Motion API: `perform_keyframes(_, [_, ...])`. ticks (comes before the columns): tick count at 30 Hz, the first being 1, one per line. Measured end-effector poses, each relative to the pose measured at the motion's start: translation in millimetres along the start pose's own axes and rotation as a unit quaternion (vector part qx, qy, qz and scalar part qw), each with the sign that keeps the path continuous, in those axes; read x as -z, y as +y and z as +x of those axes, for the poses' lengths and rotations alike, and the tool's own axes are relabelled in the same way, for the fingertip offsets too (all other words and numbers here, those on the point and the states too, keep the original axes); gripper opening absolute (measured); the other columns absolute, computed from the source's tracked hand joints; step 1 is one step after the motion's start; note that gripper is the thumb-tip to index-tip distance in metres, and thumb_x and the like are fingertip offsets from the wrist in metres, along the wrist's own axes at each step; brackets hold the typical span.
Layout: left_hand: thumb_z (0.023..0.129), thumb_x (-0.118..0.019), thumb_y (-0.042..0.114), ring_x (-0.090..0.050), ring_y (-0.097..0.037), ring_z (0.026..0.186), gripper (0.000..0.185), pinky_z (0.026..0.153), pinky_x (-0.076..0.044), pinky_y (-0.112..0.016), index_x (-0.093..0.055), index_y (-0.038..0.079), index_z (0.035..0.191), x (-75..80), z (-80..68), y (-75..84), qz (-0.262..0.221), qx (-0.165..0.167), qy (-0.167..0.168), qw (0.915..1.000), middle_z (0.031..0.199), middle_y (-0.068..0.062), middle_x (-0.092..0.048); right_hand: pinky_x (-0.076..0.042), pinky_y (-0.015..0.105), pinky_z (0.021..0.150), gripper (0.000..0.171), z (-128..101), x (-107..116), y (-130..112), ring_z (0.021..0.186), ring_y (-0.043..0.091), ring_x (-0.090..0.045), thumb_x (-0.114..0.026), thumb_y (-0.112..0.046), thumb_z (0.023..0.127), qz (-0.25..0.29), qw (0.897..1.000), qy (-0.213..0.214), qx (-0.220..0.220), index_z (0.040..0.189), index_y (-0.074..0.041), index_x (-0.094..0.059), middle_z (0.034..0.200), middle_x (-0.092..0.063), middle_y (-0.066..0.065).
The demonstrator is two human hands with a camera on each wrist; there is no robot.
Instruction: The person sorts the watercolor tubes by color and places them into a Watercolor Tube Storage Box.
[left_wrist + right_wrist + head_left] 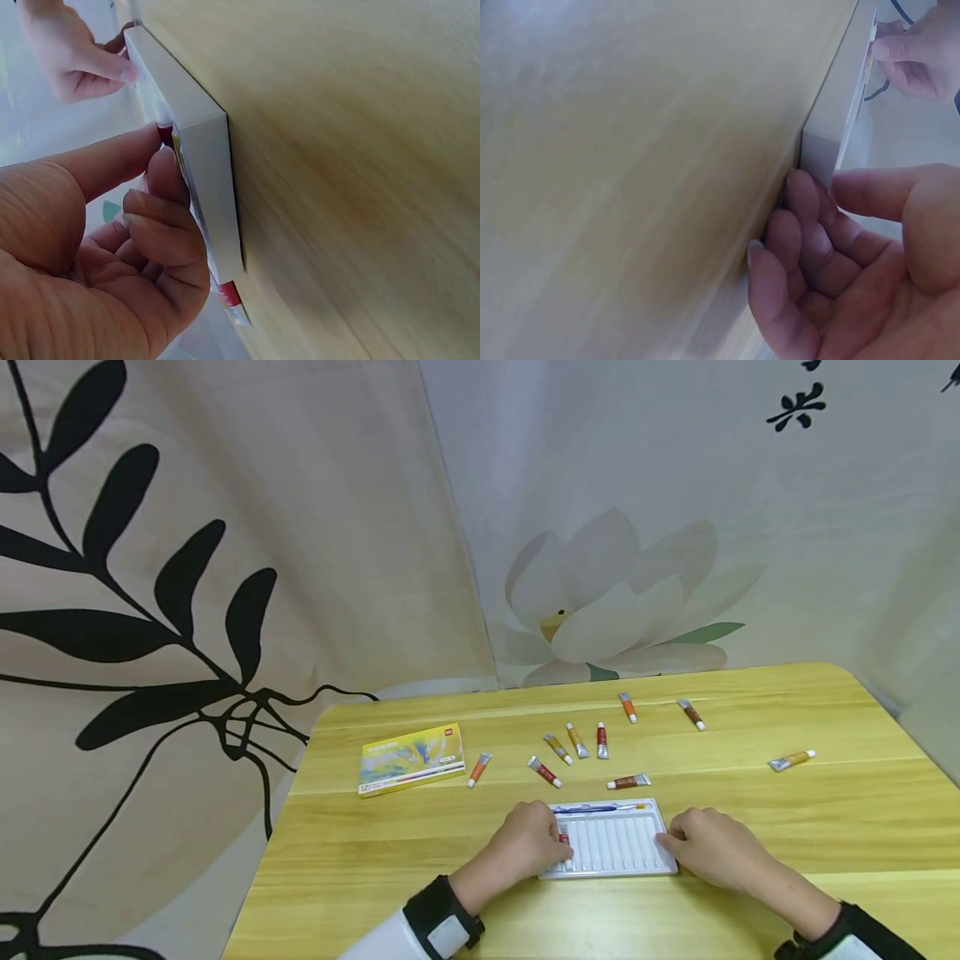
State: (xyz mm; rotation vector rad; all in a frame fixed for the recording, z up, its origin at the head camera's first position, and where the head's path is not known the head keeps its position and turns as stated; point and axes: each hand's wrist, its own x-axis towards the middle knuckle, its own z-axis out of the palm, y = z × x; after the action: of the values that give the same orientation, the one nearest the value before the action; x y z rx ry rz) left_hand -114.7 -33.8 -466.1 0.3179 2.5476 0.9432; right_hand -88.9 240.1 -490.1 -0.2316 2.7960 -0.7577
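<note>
A white plastic tray [617,845] with a row of narrow slots lies on the wooden table. My left hand [531,839] is at its left end, pinching a small red paint tube [564,838] between thumb and fingers over the leftmost slots. Most of that tube is hidden by the fingers. My right hand [712,845] grips the tray's right edge, thumb on the rim and curled fingers against the side wall [819,156]. A blue-handled paintbrush [596,809] rests in the tray's long far compartment.
Beyond the tray, several paint tubes lie scattered, among them a dark red-brown tube [628,782], a red tube [543,772] and an orange tube [479,770]. A yellow tube [792,761] lies far right. At the left is a yellow paint box [412,758].
</note>
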Motion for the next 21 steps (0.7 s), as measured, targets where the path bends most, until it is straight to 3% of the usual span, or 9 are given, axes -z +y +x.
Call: perform_keyframes(21, [0.083, -0.09, 0.011, -0.045, -0.011, 0.049, 0.041, 0.046, -0.031, -0.024, -0.057, 0.009, 0.059, -1.0, 5.0, -2.9, -0.009, 0.024, 0.001, 0.9997, 0.056, 0.002, -0.047, -0.025, 0.023, 0.049, 0.045, 1.9, -1.1, 1.8, 0.049, 0.009, -0.038, -0.07, -0.022, 0.099, -0.002, 1.0, 0.002, -0.002, 0.06, -0.018, -0.048, 0.055, -0.041, -0.007])
